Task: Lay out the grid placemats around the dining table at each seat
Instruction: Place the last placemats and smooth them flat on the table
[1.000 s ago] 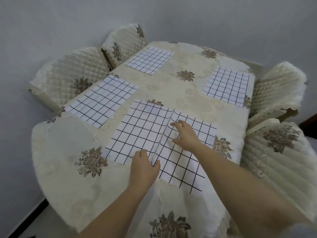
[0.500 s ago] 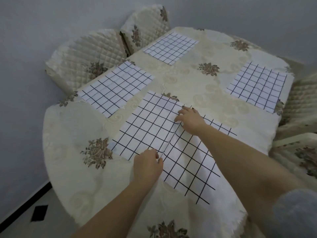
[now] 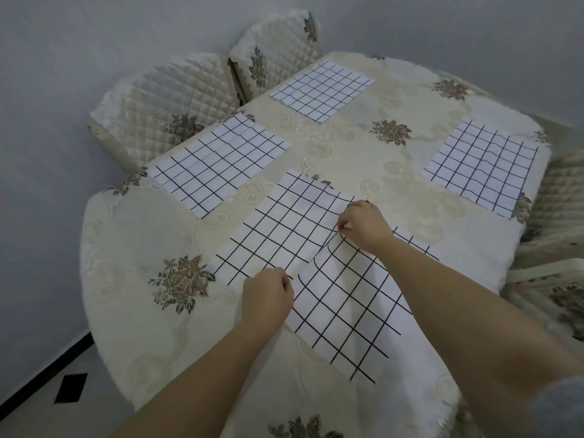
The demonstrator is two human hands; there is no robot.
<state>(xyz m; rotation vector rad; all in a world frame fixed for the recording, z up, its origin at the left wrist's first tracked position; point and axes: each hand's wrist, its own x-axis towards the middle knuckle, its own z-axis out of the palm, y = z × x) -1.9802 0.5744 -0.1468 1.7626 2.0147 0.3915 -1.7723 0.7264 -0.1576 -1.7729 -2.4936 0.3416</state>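
- The overlapping placemat (image 3: 341, 311) lies lower centre, its raised edge lapping the flat placemat (image 3: 278, 229) to its left.
- The left hand (image 3: 268, 295) pinches that edge's near end, and the right hand (image 3: 363, 226) pinches its far end.
- Already laid: upper-left mat (image 3: 218, 162), top-centre mat (image 3: 322, 90), right-side mat (image 3: 480, 165).
- Likely step: peeling it away for an unserved seat. The next move must not drag the mat beneath.
- No readable writing.

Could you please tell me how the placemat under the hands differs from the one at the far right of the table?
The near placemat is pinched by the left hand and the right hand; the far-right placemat is untouched. The near placemat buckles up in a ridge between the hands, while the far-right placemat lies nearly flat. Both are white with a black grid and rest on the floral tablecloth.
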